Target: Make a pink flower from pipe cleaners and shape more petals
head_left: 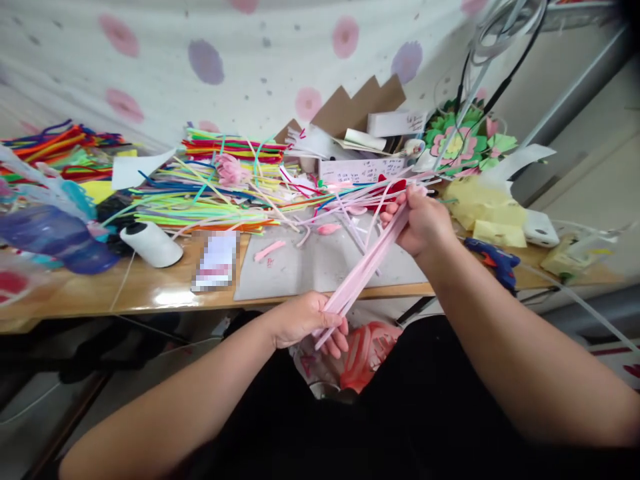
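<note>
A bundle of pale pink pipe cleaners [367,267] stretches slantwise between my two hands, above the front edge of the table. My left hand [315,321] is closed round its lower end, near my lap, and a few tips stick out past the fingers. Up and to the right, my right hand [421,217] grips the other end. Behind that hand, more loose pink pipe cleaners [365,198] lie across the work area. Under the bundle is a grey mat [300,277], with a short pink piece [270,251] and a small pink petal shape [329,229] on it.
Heaps of coloured pipe cleaners [200,207] cover the table's left and back. A white thread cone [151,245] and a blurred-out rectangular item [216,261] stand left of the mat. On the right are a blue glue gun [495,262], yellow paper [483,210] and a green-pink paper flower [455,143].
</note>
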Tool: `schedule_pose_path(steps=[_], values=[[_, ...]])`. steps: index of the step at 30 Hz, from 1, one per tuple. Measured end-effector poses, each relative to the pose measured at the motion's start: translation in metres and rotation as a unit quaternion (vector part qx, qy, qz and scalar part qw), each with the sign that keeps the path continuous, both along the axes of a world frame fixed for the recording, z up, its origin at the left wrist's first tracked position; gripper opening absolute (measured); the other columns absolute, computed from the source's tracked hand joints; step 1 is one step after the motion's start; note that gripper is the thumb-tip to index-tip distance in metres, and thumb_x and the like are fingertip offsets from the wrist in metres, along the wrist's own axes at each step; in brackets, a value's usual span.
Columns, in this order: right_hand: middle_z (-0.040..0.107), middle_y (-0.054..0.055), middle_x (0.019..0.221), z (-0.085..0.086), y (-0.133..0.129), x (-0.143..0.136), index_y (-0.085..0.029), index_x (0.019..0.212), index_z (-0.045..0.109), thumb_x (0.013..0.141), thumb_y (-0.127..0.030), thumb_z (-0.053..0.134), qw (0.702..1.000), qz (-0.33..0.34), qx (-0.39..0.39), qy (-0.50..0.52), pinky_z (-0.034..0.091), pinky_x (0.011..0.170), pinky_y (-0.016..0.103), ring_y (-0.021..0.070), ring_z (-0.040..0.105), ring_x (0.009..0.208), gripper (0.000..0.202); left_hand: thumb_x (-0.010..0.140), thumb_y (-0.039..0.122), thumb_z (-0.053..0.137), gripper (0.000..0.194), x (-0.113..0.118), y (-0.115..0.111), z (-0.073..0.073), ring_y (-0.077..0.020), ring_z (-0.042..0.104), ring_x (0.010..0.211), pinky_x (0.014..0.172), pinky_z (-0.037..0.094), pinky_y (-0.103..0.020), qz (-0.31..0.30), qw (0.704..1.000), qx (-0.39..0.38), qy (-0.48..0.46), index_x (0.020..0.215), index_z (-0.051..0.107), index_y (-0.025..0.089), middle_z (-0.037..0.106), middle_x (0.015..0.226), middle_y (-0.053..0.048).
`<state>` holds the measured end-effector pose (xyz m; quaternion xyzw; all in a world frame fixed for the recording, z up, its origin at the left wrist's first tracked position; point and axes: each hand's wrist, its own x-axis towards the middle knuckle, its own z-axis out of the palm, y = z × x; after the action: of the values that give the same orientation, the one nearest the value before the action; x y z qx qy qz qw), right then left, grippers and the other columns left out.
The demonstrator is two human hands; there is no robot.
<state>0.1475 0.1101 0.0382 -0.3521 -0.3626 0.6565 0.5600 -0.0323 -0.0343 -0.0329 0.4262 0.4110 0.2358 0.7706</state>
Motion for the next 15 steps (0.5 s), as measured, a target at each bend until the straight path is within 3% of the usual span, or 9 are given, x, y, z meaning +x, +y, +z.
schedule_pose_path(steps=[4, 7, 12, 15], values=[[0.049, -0.004, 0.044, 0.002, -0.004, 0.011, -0.02, 0.065, 0.04, 0.091, -0.041, 0.036, 1.0, -0.02, 0.005, 0.004, 0.048, 0.044, 0.024, 0.0103, 0.051, 0.038, 0.034, 0.08, 0.034, 0.053, 0.025, -0.002, -0.02, -0.005, -0.007, 0.046, 0.034, 0.036, 0.033, -0.017, -0.001, 0.997, 0.043, 0.062, 0.07, 0.059, 0.012, 0.058, 0.048, -0.001], [0.053, -0.003, 0.045, 0.002, -0.014, 0.012, -0.019, 0.065, 0.041, 0.09, -0.043, 0.039, 1.0, 0.004, -0.015, 0.005, 0.05, 0.047, 0.026, 0.0114, 0.055, 0.04, 0.035, 0.081, 0.038, 0.051, 0.028, -0.005, -0.028, -0.012, -0.0035, 0.034, 0.031, 0.033, 0.025, -0.014, 0.032, 0.993, 0.065, 0.097, 0.07, 0.057, 0.013, 0.047, 0.04, 0.005], [0.059, 0.0, 0.047, -0.001, -0.022, 0.014, -0.018, 0.067, 0.043, 0.092, -0.034, 0.035, 0.999, 0.031, 0.02, 0.033, 0.052, 0.05, 0.027, 0.0129, 0.059, 0.043, 0.031, 0.08, 0.051, 0.045, 0.038, -0.011, -0.028, -0.026, -0.0043, 0.03, 0.029, 0.031, 0.022, -0.015, 0.033, 0.987, 0.089, 0.127, 0.075, 0.054, 0.014, 0.047, 0.039, 0.005], [0.06, 0.0, 0.047, 0.001, -0.022, 0.022, -0.018, 0.067, 0.044, 0.093, -0.033, 0.033, 0.999, 0.02, 0.027, 0.035, 0.05, 0.047, 0.026, 0.0145, 0.061, 0.044, 0.031, 0.08, 0.047, 0.043, 0.037, -0.019, -0.032, -0.031, -0.0049, 0.031, 0.03, 0.033, 0.023, -0.016, -0.041, 0.976, 0.101, 0.189, 0.071, 0.056, 0.014, 0.046, 0.04, 0.005]])
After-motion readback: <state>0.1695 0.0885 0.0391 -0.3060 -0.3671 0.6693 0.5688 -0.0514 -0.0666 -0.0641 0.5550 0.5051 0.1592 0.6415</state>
